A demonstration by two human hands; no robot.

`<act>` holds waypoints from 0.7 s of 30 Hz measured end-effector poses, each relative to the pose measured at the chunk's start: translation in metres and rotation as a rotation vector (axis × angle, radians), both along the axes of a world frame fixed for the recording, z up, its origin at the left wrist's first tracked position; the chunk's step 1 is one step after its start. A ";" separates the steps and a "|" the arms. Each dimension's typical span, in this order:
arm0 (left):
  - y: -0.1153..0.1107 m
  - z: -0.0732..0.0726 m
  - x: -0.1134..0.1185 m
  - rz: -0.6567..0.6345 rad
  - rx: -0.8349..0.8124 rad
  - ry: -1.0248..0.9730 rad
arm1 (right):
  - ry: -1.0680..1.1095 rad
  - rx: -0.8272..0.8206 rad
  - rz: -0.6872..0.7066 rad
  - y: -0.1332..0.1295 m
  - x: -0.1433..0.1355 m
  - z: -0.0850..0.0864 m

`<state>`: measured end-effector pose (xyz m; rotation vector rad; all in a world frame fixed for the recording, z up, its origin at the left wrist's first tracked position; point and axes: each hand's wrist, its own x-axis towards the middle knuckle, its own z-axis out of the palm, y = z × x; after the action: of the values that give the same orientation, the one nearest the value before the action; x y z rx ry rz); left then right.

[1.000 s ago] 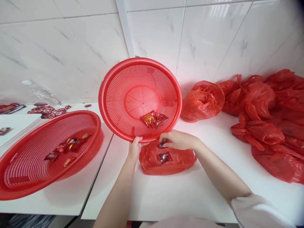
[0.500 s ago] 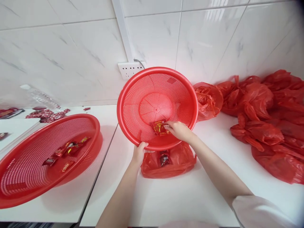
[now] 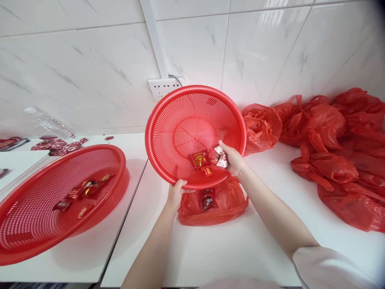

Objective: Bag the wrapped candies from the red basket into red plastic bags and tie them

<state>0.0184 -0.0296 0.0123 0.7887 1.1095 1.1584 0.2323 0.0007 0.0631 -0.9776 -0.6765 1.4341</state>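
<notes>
My left hand [image 3: 177, 194] grips the lower rim of a round red plastic basket [image 3: 168, 104], which is tilted so its inside faces me. Inside the basket, my right hand [image 3: 234, 160] is closed on a small white packet with red marks [image 3: 221, 157]. Beside it, low in the basket, lie a red packet with gold print [image 3: 199, 159] and a smaller red packet [image 3: 207, 171]. Under the basket's lower edge, a red plastic bag [image 3: 224, 206] lies open on the white table, with dark wrapped packets [image 3: 208, 202] in it.
At left stands a larger red basket [image 3: 117, 154] with several wrapped packets in it. Behind it lie patterned red packets [image 3: 64, 147] and a clear bottle [image 3: 49, 122]. Many red plastic bags [image 3: 327, 124] are heaped at right. A socket strip [image 3: 164, 86] is on the tiled wall.
My right hand has shifted right from the gold-printed packet and now holds the white packet. The basket has moved slightly left, still in my left hand.
</notes>
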 end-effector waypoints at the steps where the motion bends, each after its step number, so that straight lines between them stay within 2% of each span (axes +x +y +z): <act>1: 0.000 -0.001 0.000 0.002 0.000 0.002 | -0.016 -0.002 -0.014 -0.001 0.000 0.001; 8: 0.001 -0.002 0.000 0.015 0.002 0.000 | -0.206 0.042 -0.078 -0.006 -0.002 0.006; 13: 0.002 -0.002 -0.001 0.020 -0.003 0.004 | -0.446 0.196 -0.076 -0.007 -0.005 -0.001; 17: 0.003 -0.003 -0.002 0.023 -0.008 0.004 | -0.684 0.326 -0.165 -0.009 -0.004 -0.001; 21: 0.005 -0.004 -0.003 0.026 0.008 -0.001 | -0.664 0.329 -0.123 -0.015 -0.003 0.007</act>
<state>0.0155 -0.0250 0.0079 0.7820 1.1176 1.1857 0.2293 -0.0144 0.0705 -1.2082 -1.2663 0.8362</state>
